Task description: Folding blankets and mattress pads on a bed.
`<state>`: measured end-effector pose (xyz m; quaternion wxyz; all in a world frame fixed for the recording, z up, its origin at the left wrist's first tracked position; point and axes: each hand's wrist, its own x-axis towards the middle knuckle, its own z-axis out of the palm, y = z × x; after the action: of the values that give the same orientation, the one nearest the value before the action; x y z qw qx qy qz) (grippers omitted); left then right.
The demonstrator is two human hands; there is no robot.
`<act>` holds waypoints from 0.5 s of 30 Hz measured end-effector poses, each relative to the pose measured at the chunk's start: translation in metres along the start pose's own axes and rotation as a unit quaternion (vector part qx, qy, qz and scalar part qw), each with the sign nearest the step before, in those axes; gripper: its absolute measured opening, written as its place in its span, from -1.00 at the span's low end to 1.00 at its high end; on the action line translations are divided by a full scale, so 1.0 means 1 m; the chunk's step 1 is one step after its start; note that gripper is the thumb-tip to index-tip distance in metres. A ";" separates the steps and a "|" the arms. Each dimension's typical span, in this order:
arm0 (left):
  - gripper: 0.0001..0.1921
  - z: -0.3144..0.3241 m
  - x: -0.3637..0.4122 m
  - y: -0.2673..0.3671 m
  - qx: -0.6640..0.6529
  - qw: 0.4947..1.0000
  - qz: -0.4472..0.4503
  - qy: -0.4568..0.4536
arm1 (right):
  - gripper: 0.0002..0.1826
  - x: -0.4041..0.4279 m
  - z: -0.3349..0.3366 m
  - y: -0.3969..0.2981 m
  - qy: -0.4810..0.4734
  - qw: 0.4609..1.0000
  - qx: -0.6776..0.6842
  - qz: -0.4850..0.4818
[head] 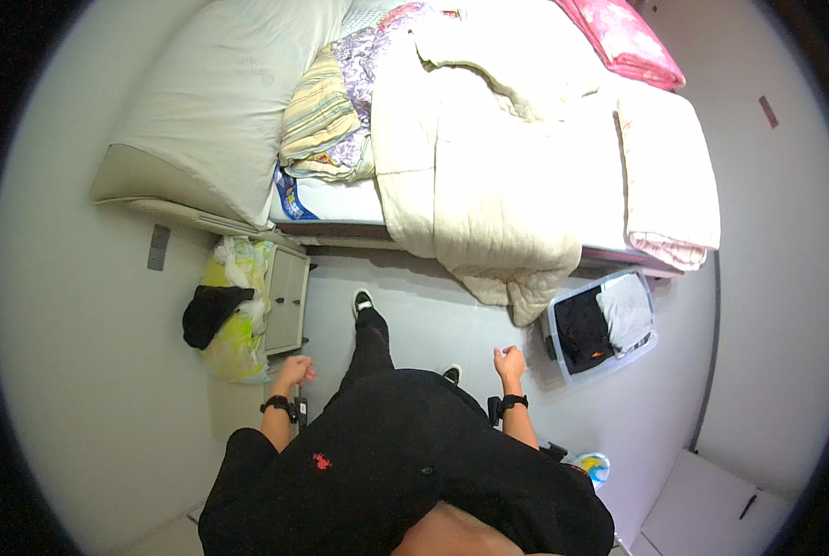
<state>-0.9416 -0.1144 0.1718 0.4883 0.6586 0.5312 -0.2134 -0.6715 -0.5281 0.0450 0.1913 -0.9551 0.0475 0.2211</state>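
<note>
My left hand (295,372) hangs at my side with loosely curled fingers and nothing in it, near the small two-door cabinet (288,299). On the other side my right hand (510,363) is also empty, its fingers loosely bent, left of a clear plastic bin (566,368) holding dark and light grey folded cloth. Ahead, a cream quilt (470,181) lies rumpled over the mattress (345,198), one end hanging over the edge to the floor side. A striped quilt (321,118) is bunched at the left, and a folded pale quilt (668,181) lies at the right.
A large cushioned headboard (213,104) stands left of the bed. A black cap-like item (213,316) lies on a yellow-green bag (237,354) by the cabinet. Pink folded bedding (626,45) is at the far right. White drawers (713,493) stand at the lower right.
</note>
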 end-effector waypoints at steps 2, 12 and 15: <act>-0.72 -0.026 0.044 0.006 -0.037 0.999 0.004 -0.010 | -0.64 0.013 -0.012 -0.026 -0.002 1.000 -0.019 0.013; -0.68 -0.146 0.268 0.188 0.047 0.984 0.167 -0.046 | -0.58 0.116 0.007 -0.190 0.015 0.995 -0.037 -0.088; -0.60 -0.186 0.308 0.263 0.065 0.975 0.205 -0.055 | -0.57 0.131 -0.017 -0.293 0.021 0.985 0.026 -0.170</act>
<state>-0.6406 0.2091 0.1156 0.5065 0.7711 0.3419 -0.1786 -0.4959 -0.2654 0.1018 0.2498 -0.9485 -0.1056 0.1636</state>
